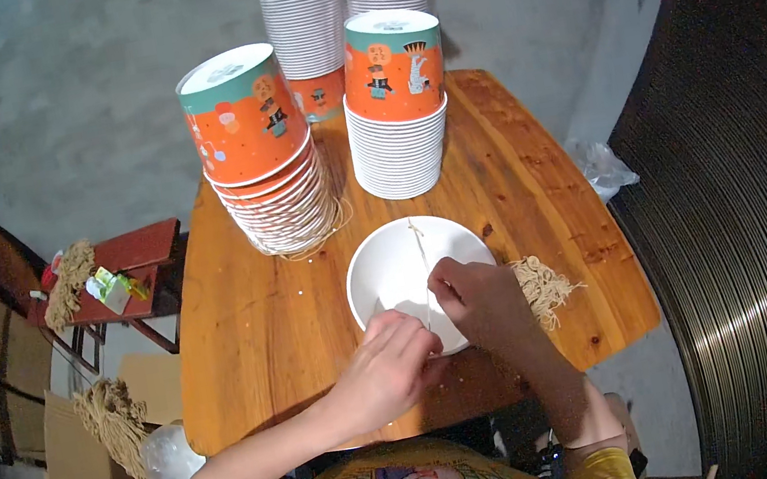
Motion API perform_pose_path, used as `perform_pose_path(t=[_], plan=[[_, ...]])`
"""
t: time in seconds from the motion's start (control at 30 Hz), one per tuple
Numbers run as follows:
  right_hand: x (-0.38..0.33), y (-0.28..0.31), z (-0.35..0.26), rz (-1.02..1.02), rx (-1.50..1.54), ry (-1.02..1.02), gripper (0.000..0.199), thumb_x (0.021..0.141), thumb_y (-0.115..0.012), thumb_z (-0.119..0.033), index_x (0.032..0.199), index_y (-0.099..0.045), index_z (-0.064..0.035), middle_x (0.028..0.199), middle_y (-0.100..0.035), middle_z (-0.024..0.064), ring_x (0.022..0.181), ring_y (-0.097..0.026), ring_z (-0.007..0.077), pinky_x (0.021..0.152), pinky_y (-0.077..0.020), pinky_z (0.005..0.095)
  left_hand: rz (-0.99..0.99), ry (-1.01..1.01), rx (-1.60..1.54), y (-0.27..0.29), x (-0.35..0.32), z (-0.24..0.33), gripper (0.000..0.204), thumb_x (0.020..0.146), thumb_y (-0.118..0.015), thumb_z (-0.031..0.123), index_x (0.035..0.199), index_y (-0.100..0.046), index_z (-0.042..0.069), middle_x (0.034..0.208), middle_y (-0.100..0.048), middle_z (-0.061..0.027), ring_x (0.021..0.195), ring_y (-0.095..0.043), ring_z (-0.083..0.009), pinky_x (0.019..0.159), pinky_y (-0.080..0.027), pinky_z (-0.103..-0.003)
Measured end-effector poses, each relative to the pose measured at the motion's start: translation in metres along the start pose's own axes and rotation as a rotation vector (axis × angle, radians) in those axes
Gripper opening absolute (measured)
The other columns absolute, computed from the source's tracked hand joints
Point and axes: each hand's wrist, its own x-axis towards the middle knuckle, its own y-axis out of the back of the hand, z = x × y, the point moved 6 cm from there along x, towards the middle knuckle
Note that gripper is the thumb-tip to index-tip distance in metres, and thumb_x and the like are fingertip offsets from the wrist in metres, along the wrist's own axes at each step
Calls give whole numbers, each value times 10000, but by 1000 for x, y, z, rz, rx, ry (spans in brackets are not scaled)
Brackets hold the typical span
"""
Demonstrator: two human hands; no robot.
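Note:
A white paper bucket stands mouth up near the front of the wooden table, and a thin pale string runs across it from the far rim toward me. At the near rim, the curled fingers of my left hand close on the string's near end. My right hand hangs over the bucket's right side, thumb and fingers pinched right beside the string; what lies between them is hidden. Just right of the bucket is a loose heap of cut strings.
Behind the bucket stand upside-down stacks of orange-and-green paper buckets, one at left with strings hanging from its rims, another at right. Taller wrapped stacks rise behind. A red bench and string bundles are at left; a ribbed roll is at right.

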Motion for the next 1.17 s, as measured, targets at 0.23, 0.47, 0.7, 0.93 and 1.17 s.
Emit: perform_pose_path(t=[0.23,0.47,0.7,0.93,1.17], plan=[[4,3,3,-66,-131,-81,96,839,-599,-175,821,-585,-82,680,-594,143,646,-590,340,589,-465,436,6,-65,18,7,2,6,208,733,-665,50,875,-515,23,838,-482,-113,857,-513,-304,919,-381,-412],[9,39,9,-126,226,194,211,774,-686,-224,926,-668,-79,646,-546,70,617,-537,226,570,-420,337,-38,-44,-37,53,4,-17,136,760,-577,35,884,-533,67,840,-485,-80,875,-507,-256,928,-312,-406],[8,-14,-3,-576,587,70,469,724,-754,-404,1014,-650,-51,914,-555,42,828,-505,158,721,-408,303,-58,293,-373,101,5,-53,118,764,-543,73,875,-519,42,782,-481,-42,727,-480,-143,620,-399,-268],[16,-51,-46,-741,1186,-599,265,844,-635,-238,962,-629,-1,898,-621,63,872,-568,170,758,-465,343,158,340,-344,159,-11,-76,230,812,-560,114,1023,-533,25,958,-509,-63,903,-501,-154,808,-406,-263],[124,-25,-103,-339,1866,-147,759,842,-592,-496,1371,-327,-21,1332,-471,174,1183,-519,267,952,-463,374,460,-361,214,238,-28,63,181,747,-625,108,923,-666,100,957,-589,-107,960,-564,-276,885,-433,-395]])
